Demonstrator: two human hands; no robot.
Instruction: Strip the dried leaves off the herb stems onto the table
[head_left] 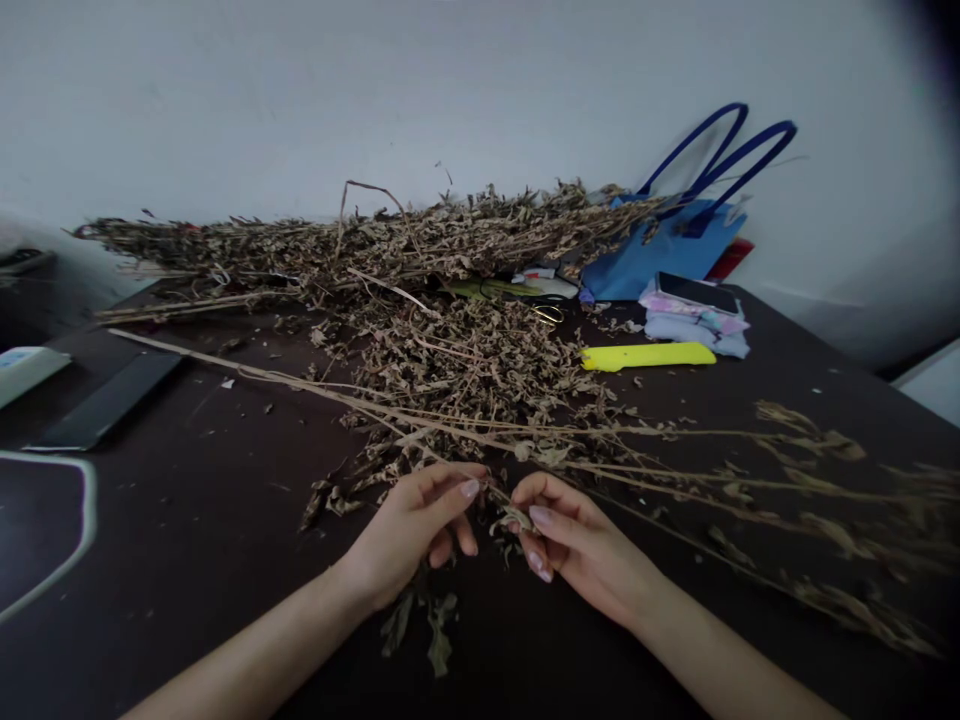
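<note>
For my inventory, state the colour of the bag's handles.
The bag handles are dark blue, best seen in the head view.

Likely home room: dark table [202, 540] by plain pale wall [360, 90], blue tote bag [649, 262], phone [696, 292].

left hand [424, 515], right hand [577, 540]: probable pinches

I've got a blue bag [679, 250] at back right, dark-blue handles [750, 160] standing up before the pale wall [300, 100], something red [729, 260] peeking out beside it. And here's a phone [696, 292], lying on a soft lilac bundle [697, 332]! Near it, I spot a bright yellow strip [649, 356] on the dark table [225, 570]. Over left: black slab [112, 402], white box [30, 372], curving white cord [90, 500].
</note>
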